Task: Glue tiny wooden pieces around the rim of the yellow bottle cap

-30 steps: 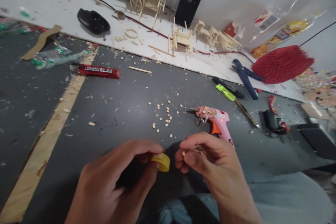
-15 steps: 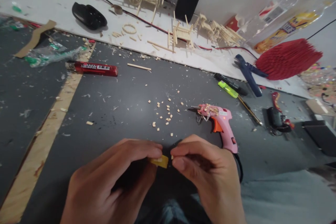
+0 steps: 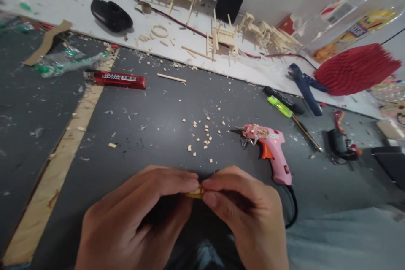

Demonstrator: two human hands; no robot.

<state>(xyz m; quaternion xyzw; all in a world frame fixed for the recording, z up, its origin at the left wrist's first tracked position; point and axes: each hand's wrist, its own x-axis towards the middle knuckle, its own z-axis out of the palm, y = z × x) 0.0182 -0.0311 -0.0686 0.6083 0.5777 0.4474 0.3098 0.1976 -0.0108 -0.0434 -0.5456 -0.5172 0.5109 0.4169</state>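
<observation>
My left hand (image 3: 139, 215) is closed, pinching a small yellow ring-shaped piece (image 3: 195, 193) between thumb and fingers. My right hand (image 3: 243, 215) is closed too, its fingertips pressed against the same yellow piece, so most of it is hidden. Both hands meet low in the middle of the view, over the dark grey mat (image 3: 152, 114). Several tiny wooden bits (image 3: 202, 135) lie scattered just beyond my fingers. A pink glue gun (image 3: 268, 152) rests on the mat to the right of my right hand.
A red lighter (image 3: 115, 79) and a thin wooden stick (image 3: 171, 77) lie further back. Stick-built models (image 3: 221, 38) and a black mouse (image 3: 110, 13) stand on the white board. A blue clamp (image 3: 305, 88), green lighter (image 3: 280, 106) and red folded-paper object (image 3: 357, 69) are at right.
My right hand moved left until its fingertips met the yellow piece held by my left hand. The small wooden bit seen on its fingertips is now out of sight.
</observation>
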